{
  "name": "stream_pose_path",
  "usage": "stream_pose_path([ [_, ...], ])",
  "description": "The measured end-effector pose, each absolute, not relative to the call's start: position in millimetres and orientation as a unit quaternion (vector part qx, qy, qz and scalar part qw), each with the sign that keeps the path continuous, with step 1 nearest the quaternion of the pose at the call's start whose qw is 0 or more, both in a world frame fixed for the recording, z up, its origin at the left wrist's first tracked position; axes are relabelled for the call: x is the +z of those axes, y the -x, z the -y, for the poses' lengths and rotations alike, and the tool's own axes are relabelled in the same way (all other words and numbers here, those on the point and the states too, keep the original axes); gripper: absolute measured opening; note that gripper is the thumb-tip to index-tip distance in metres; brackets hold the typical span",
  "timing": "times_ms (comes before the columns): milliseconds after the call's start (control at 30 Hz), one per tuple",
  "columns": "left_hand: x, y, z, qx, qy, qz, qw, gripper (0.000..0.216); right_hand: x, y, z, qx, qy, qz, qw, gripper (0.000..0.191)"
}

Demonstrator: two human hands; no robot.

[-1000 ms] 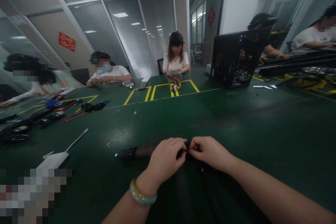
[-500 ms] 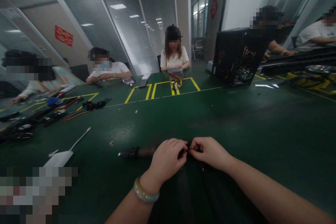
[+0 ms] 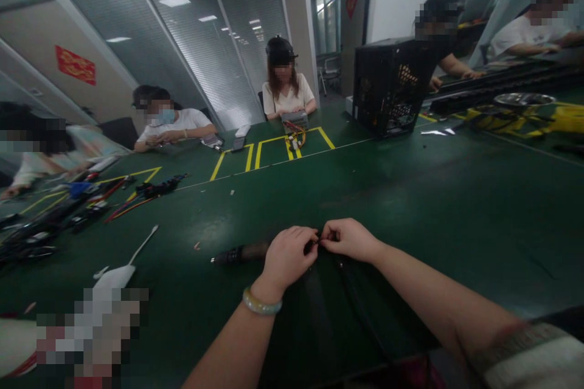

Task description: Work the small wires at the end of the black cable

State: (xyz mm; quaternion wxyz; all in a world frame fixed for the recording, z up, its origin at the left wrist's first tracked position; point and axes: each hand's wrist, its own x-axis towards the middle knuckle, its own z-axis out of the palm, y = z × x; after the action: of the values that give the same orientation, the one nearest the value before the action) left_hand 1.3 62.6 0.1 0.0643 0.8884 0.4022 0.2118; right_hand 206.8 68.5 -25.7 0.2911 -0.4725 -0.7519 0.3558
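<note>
My left hand (image 3: 292,258), with a pale green bangle (image 3: 262,304) on its wrist, is closed, thumb and fingers pinched together over the green table (image 3: 255,206). Close against it, my right hand (image 3: 351,238) is pinched too, fingertips meeting the left ones. Something small and dark shows between them, too small to name. A dark, pen-shaped tool (image 3: 250,252) with a metal tip pointing left lies behind my left hand, which hides its rear end. Below my right hand a black cable (image 3: 358,298) runs down toward the near edge.
At the left are a white cable (image 3: 146,243) and a heap of black cables and parts (image 3: 41,231). A black computer case (image 3: 383,88) stands at the far right, beside a round metal dish (image 3: 524,99). Several people sit around the table; one handles a grey box with coloured wires (image 3: 295,121).
The camera view has shifted a little, so the scene sits differently. Both hands keep their pinch, fingertips still together, and appear slightly higher and farther left.
</note>
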Motion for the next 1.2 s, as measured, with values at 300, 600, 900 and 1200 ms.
stream_pose_path([
  [300,-1.4,-2.3,-56.4,0.205,-0.894,-0.396,0.029,0.011,-20.6,-206.7,-62.8,0.336,0.488,0.750,0.295,0.011],
  [600,-0.8,-5.2,-52.3,0.198,-0.891,-0.408,0.004,0.013,-21.5,-205.0,-57.7,0.314,0.501,0.747,0.305,0.010],
  [900,-2.3,-5.7,-41.7,0.209,-0.888,-0.410,-0.006,0.013,-20.8,-201.5,-42.6,0.290,0.523,0.736,0.318,0.013],
  [1200,0.8,-5.8,-27.3,0.216,-0.882,-0.419,-0.003,0.015,-16.7,-193.3,-29.3,0.261,0.537,0.744,0.300,0.014],
])
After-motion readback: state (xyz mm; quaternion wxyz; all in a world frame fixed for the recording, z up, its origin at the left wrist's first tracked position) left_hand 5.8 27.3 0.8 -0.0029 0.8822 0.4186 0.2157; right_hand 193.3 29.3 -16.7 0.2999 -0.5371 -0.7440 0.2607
